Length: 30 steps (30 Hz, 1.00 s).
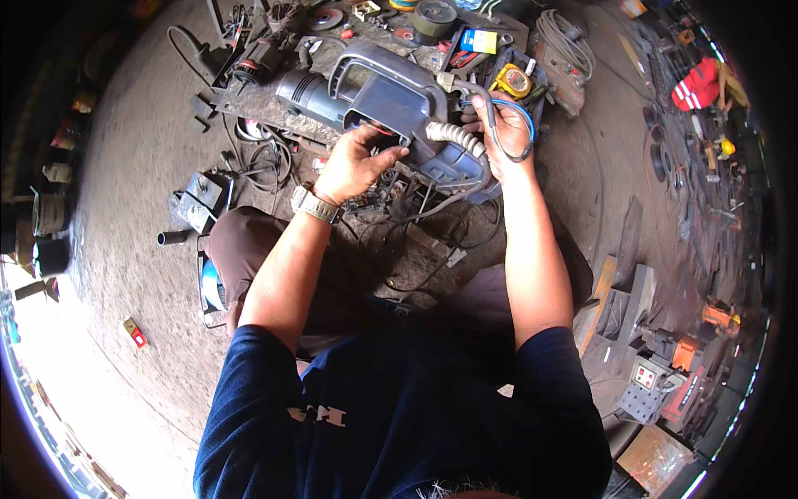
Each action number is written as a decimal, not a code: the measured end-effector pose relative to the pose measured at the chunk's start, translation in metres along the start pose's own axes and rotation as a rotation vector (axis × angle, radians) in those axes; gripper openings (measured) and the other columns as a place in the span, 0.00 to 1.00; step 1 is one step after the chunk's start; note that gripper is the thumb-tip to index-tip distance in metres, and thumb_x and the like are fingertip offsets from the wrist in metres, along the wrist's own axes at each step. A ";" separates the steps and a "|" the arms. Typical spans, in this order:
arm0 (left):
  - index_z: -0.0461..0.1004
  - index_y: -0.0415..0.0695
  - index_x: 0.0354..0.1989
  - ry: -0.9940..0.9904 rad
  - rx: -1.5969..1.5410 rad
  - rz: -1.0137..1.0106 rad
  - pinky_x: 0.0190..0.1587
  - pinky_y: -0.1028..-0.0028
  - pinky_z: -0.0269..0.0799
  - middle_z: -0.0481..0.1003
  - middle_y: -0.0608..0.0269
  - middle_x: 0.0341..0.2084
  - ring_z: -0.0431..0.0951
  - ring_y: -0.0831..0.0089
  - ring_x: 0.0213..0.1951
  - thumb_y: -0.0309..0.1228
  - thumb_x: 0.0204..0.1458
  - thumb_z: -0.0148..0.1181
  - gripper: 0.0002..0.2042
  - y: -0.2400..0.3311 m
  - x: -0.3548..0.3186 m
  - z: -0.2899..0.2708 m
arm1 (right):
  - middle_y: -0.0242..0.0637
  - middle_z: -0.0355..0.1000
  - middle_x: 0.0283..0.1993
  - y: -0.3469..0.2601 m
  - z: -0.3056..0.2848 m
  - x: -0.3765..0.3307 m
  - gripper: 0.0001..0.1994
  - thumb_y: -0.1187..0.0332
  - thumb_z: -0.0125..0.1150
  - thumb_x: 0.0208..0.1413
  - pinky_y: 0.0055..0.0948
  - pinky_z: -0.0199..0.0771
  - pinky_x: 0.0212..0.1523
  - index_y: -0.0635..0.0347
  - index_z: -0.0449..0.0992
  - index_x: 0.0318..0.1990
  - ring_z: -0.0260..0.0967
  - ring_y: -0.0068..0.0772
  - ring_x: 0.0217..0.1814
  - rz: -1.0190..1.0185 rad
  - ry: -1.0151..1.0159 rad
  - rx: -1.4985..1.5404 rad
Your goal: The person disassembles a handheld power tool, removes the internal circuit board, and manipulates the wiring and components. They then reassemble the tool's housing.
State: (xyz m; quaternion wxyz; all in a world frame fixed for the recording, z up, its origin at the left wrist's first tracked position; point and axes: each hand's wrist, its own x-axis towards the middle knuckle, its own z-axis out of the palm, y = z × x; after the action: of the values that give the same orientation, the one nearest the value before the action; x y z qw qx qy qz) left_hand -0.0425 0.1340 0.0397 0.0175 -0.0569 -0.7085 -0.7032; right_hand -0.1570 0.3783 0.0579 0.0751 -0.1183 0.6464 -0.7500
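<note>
A power tool with a dark grey motor housing [392, 108] and a loop handle lies on a cluttered, worn bench in front of me. My left hand [356, 164], with a watch on its wrist, reaches under the open near side of the housing. Its fingertips are hidden there beside a bit of red wire, and the thumb points right. At the tool's right end, my right hand [504, 137] is closed around a blue wire [529, 133] and a dark cable bent in a loop. A pale ribbed hose [455, 136] runs from the housing close to that hand.
A yellow tape measure [513, 81] lies behind my right hand, near a coiled grey cable [567, 43]. Another power tool [256, 60] sits at the bench's left end. Cables trail to the ground between my knees. A metal tube [173, 238] lies on the left.
</note>
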 end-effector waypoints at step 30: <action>0.80 0.34 0.50 0.276 -0.314 -0.171 0.48 0.74 0.77 0.84 0.59 0.42 0.82 0.75 0.42 0.21 0.62 0.60 0.10 0.013 0.009 0.005 | 0.40 0.78 0.35 -0.010 0.012 -0.010 0.06 0.70 0.56 0.70 0.29 0.81 0.39 0.64 0.72 0.46 0.79 0.31 0.38 -0.206 0.096 0.074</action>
State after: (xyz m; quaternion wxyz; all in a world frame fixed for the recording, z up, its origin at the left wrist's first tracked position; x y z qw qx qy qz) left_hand -0.0498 0.1400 0.0537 0.0455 0.0979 -0.5833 -0.8050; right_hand -0.1437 0.3713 0.0685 -0.0290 -0.1449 0.6057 -0.7818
